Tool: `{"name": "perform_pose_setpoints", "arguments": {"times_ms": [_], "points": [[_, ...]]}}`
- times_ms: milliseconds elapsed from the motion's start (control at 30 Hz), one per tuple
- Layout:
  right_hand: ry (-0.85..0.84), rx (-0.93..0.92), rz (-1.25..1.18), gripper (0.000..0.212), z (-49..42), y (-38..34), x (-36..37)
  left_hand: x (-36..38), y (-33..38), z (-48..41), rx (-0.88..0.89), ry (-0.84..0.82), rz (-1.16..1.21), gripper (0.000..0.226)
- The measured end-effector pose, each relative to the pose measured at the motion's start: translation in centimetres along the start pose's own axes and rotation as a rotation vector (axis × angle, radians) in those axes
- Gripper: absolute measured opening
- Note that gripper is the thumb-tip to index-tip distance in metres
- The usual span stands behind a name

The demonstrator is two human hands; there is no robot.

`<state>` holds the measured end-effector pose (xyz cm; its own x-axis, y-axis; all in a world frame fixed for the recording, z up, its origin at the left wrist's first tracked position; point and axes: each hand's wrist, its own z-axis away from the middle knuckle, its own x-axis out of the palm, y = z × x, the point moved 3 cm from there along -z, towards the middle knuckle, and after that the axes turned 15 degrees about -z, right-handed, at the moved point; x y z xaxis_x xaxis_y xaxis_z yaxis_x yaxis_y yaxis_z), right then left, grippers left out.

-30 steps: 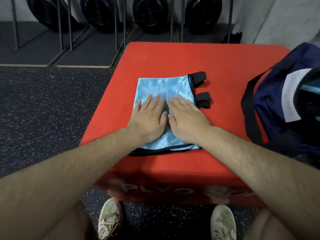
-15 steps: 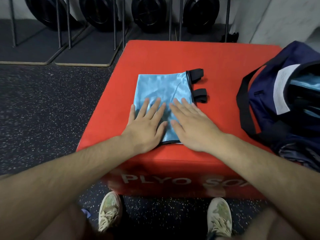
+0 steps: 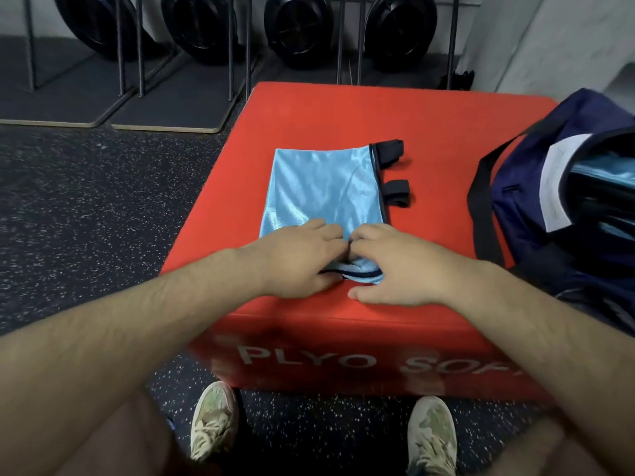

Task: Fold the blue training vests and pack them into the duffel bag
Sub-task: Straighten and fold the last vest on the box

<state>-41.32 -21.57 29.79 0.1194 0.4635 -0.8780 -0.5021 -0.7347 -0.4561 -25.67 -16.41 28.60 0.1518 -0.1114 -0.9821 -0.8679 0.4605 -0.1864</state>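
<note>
Vest [image 3: 323, 187], folded, near hem taken up.
Half a second before, our left hand [image 3: 302, 255] and right hand [image 3: 395, 266] lay flat on it. Now both had drawn back to its near edge, fingers curled and pinching the bunched hem. The vest lay on the box [image 3: 446, 132], with the bag [image 3: 515, 218] open just to its right. We judged a last fold, or the lift to the bag, due next.

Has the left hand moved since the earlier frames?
Yes. The left hand has slid toward the person, from the middle of the blue vest to its near hem, closer to the front edge of the red plyo box.
</note>
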Motion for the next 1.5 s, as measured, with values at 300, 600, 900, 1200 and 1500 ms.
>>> {"name": "perform_pose_setpoints", "arguments": {"times_ms": [300,600,900,1200,1500], "points": [[0.103,0.106,0.106,0.018,-1.2,-0.1,-1.1,-0.9,-1.6,-1.5,-0.136,-0.088,0.211,0.017],[0.162,0.117,0.059,0.018,-1.6,1.2,-2.6,-1.2,-3.2,-0.3,-0.247,-0.177,0.156,0.029],[0.032,0.200,-0.133,0.010,-0.3,0.4,-5.3,-4.0,-6.7,2.5,-0.311,-0.351,0.358,0.012],[0.010,0.278,-0.230,0.017,-0.2,0.2,-8.2,-5.2,-8.4,3.3,-0.391,-0.464,0.970,0.016],[0.405,0.309,-0.248,0.026,-5.7,2.6,-5.9,-1.5,-12.3,0.7,-0.757,-0.214,0.775,0.007]]}}
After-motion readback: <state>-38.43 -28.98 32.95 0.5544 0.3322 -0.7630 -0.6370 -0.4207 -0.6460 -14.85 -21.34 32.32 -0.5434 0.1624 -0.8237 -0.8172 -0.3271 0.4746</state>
